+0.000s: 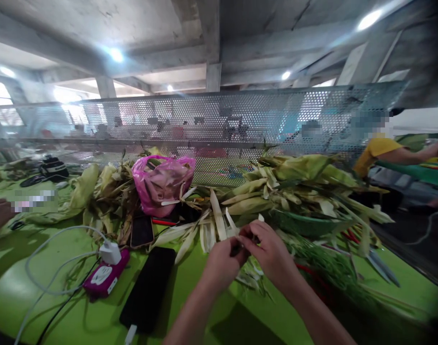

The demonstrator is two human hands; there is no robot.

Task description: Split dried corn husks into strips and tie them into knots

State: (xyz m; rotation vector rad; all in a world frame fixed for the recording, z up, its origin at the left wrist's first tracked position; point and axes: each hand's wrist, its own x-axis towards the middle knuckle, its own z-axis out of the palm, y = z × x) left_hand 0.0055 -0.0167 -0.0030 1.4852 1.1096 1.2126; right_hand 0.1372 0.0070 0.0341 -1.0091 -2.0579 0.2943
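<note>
Corn husk strips [218, 215] lie just past L fingers [238, 255] & R fingers [257, 234], pinched tog., contents unclear; light, steady pressure prob. best.

The lime-green counter [185, 287] has a smooth, glossy top. The crinkled, translucent pink bag [164, 184] looks like thin, shiny plastic. The pale green leaf-shaped corn husks [252, 205] appear papery, ribbed and mostly matt; the narrow cream husk strips [218, 215] look smoother. Hard plastic makes up the rectangular purple power block [106, 278] and boxy white charger [110, 252]. The long grey perforated screen [211, 120] looks like metal, the grey beamed ceiling [161, 33] rough, matt concrete.
</note>
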